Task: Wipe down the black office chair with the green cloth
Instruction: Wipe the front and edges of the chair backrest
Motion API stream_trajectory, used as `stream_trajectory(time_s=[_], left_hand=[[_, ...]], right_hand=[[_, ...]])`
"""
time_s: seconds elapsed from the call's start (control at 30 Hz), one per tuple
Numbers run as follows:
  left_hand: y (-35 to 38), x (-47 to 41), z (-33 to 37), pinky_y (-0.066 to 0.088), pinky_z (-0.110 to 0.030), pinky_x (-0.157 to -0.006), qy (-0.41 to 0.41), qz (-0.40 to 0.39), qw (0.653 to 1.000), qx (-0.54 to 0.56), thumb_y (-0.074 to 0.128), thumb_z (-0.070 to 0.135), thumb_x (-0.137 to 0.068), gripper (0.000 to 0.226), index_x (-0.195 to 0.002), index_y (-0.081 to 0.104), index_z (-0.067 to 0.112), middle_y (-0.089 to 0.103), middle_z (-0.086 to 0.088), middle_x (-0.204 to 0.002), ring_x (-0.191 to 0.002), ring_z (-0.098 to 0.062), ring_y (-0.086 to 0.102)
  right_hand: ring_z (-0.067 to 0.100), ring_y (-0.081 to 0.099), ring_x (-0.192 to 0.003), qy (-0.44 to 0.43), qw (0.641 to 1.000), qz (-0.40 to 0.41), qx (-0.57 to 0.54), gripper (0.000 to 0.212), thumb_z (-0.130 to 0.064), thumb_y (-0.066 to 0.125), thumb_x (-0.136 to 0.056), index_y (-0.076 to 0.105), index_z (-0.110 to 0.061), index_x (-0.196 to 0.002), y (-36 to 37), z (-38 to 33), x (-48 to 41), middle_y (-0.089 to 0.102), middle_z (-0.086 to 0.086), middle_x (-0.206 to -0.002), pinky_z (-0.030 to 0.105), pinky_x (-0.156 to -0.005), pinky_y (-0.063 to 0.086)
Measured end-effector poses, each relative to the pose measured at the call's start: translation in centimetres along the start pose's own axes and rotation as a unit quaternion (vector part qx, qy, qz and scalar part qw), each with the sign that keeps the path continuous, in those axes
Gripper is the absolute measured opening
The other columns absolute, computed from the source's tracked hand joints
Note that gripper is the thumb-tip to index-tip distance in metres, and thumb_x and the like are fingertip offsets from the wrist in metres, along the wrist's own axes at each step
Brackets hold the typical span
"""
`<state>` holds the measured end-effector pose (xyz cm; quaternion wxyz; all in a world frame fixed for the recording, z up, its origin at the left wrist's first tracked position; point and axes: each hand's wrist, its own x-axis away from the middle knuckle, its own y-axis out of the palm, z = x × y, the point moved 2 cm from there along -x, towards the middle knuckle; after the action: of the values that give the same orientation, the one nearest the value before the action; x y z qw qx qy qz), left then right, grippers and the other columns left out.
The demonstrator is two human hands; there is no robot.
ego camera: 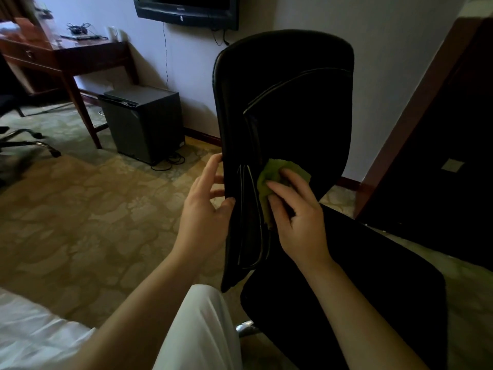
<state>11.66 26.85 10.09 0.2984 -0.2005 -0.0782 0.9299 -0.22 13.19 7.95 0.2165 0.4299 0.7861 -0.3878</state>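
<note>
- My leg in white trousers rises at the bottom edge, with a blurred white bedsheet to its left.
- My left hand grips the left edge of the black chair back, thumb in front, fingertips hidden behind it.
- My right hand holds the green cloth bunched against the lower chair back, and my fingers cover part of it.
- The chair seat is too dark to show detail.
- Farther off stand a small dark fridge, a wooden desk, and a wall television cut off at the top.

cloth on chair backrest
</note>
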Motion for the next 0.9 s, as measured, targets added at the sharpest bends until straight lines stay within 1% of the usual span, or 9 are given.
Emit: stream_trajectory(time_s=[0.1,0.17,0.23,0.3,0.47,0.57,0.7,0.8,0.9], left_hand=[[0.2,0.1,-0.4,0.052,-0.010,-0.074,0.003,0.007,1.000,-0.011,0.063,0.001,-0.095,0.094,-0.117,0.027,0.085,0.059,0.012,-0.122,-0.107,0.003,0.061],[0.4,0.1,-0.8,0.055,-0.016,-0.077,-0.001,0.008,1.000,-0.013,0.063,0.001,-0.095,0.086,-0.136,0.030,0.070,0.058,0.011,-0.125,-0.110,0.001,0.061],[0.4,0.2,-1.2,0.057,-0.022,-0.081,-0.006,0.007,1.000,-0.013,0.063,0.000,-0.094,0.085,-0.145,0.030,0.060,0.057,0.011,-0.127,-0.112,-0.001,0.061],[0.4,0.3,-1.3,0.057,-0.021,-0.081,-0.005,0.011,1.000,-0.010,0.064,0.000,-0.094,0.087,-0.142,0.028,0.063,0.056,0.011,-0.128,-0.112,0.001,0.060],[0.4,0.4,-1.2,0.052,-0.009,-0.075,-0.008,0.018,1.000,-0.016,0.065,0.000,-0.093,0.089,-0.133,0.024,0.067,0.056,0.011,-0.129,-0.110,0.007,0.058],[0.4,0.5,-1.2,0.056,-0.017,-0.079,-0.013,0.018,0.999,-0.025,0.065,0.001,-0.094,0.091,-0.131,0.023,0.072,0.056,0.013,-0.128,-0.112,0.005,0.058],[0.5,0.6,-1.2,0.058,-0.030,-0.087,-0.018,0.024,0.999,-0.035,0.064,0.001,-0.093,0.092,-0.132,0.023,0.073,0.057,0.016,-0.126,-0.112,0.004,0.059],[0.5,0.6,-1.2,0.059,-0.029,-0.086,-0.021,0.026,0.999,-0.036,0.063,-0.002,-0.093,0.090,-0.138,0.025,0.066,0.058,0.017,-0.123,-0.109,0.004,0.061],[0.5,0.6,-1.1,0.058,-0.019,-0.077,-0.022,0.021,0.999,-0.036,0.063,-0.002,-0.093,0.087,-0.146,0.028,0.057,0.057,0.017,-0.122,-0.107,0.006,0.061]], right_hand=[[0.011,0.049,-0.135,0.016,1.000,-0.007,0.007,0.025,-0.010,0.061,-0.099,0.072,-0.013,-0.121,0.2,1.3,1.7,0.054,0.002,-0.144,0.023,-0.113,0.039],[0.000,0.048,-0.133,0.046,0.999,-0.009,0.000,0.025,-0.009,0.062,-0.099,0.073,-0.016,-0.120,0.2,2.0,2.7,0.052,-0.008,-0.142,0.018,-0.112,0.038],[-0.008,0.046,-0.131,0.068,0.998,-0.005,-0.011,0.025,-0.008,0.063,-0.098,0.073,-0.017,-0.119,0.2,2.3,3.2,0.051,-0.014,-0.139,0.013,-0.110,0.037],[-0.009,0.046,-0.130,0.078,0.997,0.005,-0.019,0.025,-0.009,0.063,-0.098,0.073,-0.017,-0.119,0.2,1.9,3.0,0.053,-0.010,-0.139,0.012,-0.109,0.036],[0.005,0.051,-0.130,0.049,0.998,0.040,-0.020,0.024,-0.010,0.063,-0.098,0.074,-0.014,-0.120,0.3,-0.5,0.5,0.055,-0.007,-0.136,0.015,-0.109,0.038],[-0.005,0.047,-0.129,0.038,0.998,0.035,-0.020,0.024,-0.010,0.063,-0.098,0.074,-0.015,-0.119,0.4,-0.6,0.5,0.053,-0.010,-0.135,0.010,-0.108,0.035],[-0.007,0.046,-0.131,0.073,0.997,0.014,-0.029,0.024,-0.009,0.063,-0.098,0.074,-0.018,-0.118,0.4,1.4,2.6,0.053,-0.011,-0.139,0.017,-0.111,0.038],[-0.007,0.047,-0.130,0.093,0.995,0.023,-0.036,0.024,-0.009,0.063,-0.098,0.074,-0.019,-0.117,0.4,1.5,2.6,0.055,-0.009,-0.137,0.017,-0.111,0.039],[0.003,0.050,-0.130,0.085,0.995,0.037,-0.041,0.024,-0.011,0.063,-0.098,0.073,-0.017,-0.120,0.3,0.2,0.9,0.055,-0.006,-0.137,0.017,-0.110,0.040]])
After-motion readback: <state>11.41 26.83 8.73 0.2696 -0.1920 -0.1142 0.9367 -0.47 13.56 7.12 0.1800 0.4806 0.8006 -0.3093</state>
